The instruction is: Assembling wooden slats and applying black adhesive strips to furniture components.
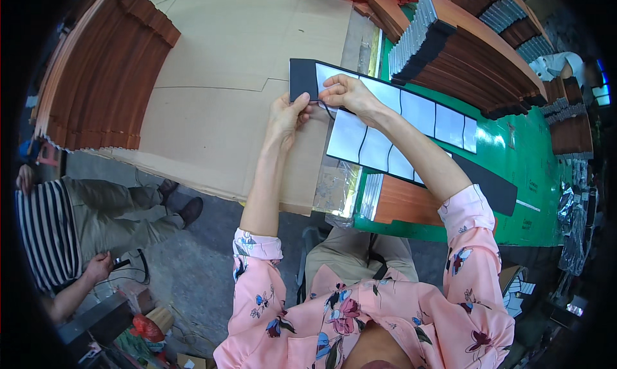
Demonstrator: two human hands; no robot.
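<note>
A long black strip board (303, 80) with several white panels along it lies across the table, its bare black end at the left. My left hand (289, 117) pinches the lower edge of that end, thumb on top. My right hand (352, 96) is closed just beside it, fingertips over the first white panel. From its fingertips a thin black strip (329, 112) curls down. A second black board with white panels (376, 149) lies nearer to me, below my right forearm. The exact grip of my right fingertips is partly hidden.
Brown cardboard (218, 112) covers the left side of the table, green sheeting (533, 176) the right. Stacks of reddish-brown wooden slats stand at left (109, 73) and upper right (469, 67). A brown board (408, 202) lies near the front edge. Another person (96, 221) is at lower left.
</note>
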